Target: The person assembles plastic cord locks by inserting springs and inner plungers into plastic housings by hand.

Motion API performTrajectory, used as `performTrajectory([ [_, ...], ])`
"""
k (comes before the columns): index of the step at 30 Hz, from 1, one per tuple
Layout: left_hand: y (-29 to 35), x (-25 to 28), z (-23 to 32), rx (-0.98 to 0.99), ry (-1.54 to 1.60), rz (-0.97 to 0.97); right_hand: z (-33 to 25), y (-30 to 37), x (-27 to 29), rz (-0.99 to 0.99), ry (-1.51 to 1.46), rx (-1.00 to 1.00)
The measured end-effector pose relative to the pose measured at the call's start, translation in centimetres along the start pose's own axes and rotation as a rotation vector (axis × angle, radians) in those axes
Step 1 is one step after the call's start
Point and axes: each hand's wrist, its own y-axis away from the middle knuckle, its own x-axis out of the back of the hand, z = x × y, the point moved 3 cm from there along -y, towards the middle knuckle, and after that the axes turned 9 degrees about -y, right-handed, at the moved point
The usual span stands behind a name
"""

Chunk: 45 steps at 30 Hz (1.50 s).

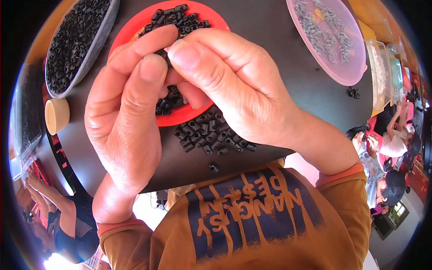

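Observation:
My left hand and my right hand meet fingertip to fingertip above a red plate. Between my left thumb and forefinger is a small black plastic part, mostly covered by the fingers. The right thumb and forefinger are pinched right beside it; whatever they grip is hidden. Small black parts lie heaped on the plate, partly behind my hands. Below its near rim, a pile of short black tubes rests on the dark table, with one loose black tube nearer the edge.
A long tub full of black parts stands at the left, above a beige cup. At the far right, a pink translucent tray holds metal springs. Several tiny black pieces lie below it. Other people sit at both sides.

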Motion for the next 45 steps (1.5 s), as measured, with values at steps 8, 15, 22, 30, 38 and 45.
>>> performTrajectory([
  [8, -0.9, 0.2, 0.7, -0.172, -0.178, -0.039, -0.7, -0.1, 0.6, 0.054, -0.097, -0.033],
  [15, -1.1, 0.5, 1.1, -0.316, -0.420, -0.030, -0.4, -0.3, 0.5, -0.002, -0.104, -0.110],
  [22, -1.2, 0.8, 0.7, -0.372, -0.374, -0.063, -0.4, -0.5, 0.7, -0.035, -0.148, -0.192],
  [30, -1.1, 0.9, 0.7, -0.304, -0.331, -0.089, -0.6, -0.5, 0.6, -0.005, -0.074, -0.184],
  [38, -0.8, -0.2, 0.9, -0.577, -0.743, 0.034, -0.7, -0.6, 0.8, 0.036, 0.378, 0.193],
  [45, -1.3, 0.1, 1.3, -0.299, -0.379, -0.007, -1.1, -0.6, 0.8, 0.036, 0.407, 0.212],
])
